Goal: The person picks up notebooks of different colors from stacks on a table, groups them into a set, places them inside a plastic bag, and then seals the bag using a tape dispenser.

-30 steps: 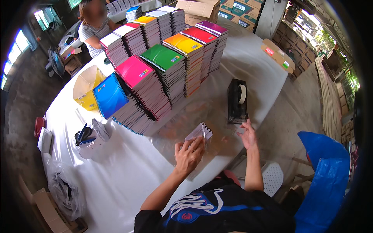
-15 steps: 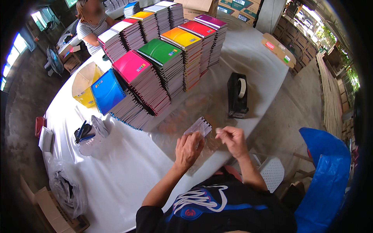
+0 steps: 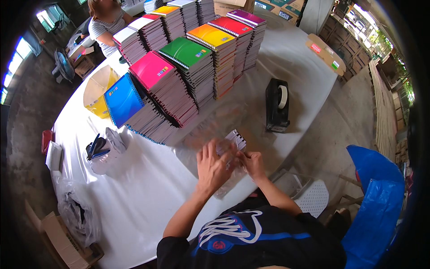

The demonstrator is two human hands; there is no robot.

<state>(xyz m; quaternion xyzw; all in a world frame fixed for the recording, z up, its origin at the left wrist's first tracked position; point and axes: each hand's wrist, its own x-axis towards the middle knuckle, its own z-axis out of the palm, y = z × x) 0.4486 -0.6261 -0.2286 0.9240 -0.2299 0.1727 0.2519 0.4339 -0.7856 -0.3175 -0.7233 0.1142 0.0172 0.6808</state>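
Now together over a small spiral notebook in clear wrap (image 3: 233, 142), just toward the body from the black tape dispenser (image 3: 277, 106). Left hand (image 3: 214, 167) laid flat on the wrap, fingers spread and pressing, not curled round anything. Right hand (image 3: 251, 162) pinching at the wrap's near edge, fingertips closed on the film; whether tape sits between them, impossible to tell. Only the far corner of the notebook and its wire binding showing beyond the knuckles, resting on the white table (image 3: 148, 197).

A second ago: right hand stretched out to the foot of the tape dispenser, well apart from the left. Half a second ago: drawn halfway back, fingers pinched in the air. At this moment: touching the left hand over the bundle. Left hand hardly shifted across all three moments, only slid slightly farther onto the wrap. Tape dispenser unmoved, upright, roll facing right.

Left of the tape dispenser and farther out on the table, stacks of spiral notebooks: blue-covered stack (image 3: 123, 101) leaning at the near left, pink stack (image 3: 154, 71) behind it, green stack (image 3: 186, 51), orange stack (image 3: 212, 36), red stack (image 3: 235, 24), purple stack (image 3: 246, 17). Far left of the dispenser, a clear bag with scissors (image 3: 101, 150). Beyond the stacks, a person in a striped top (image 3: 105, 24) at the table's far end.
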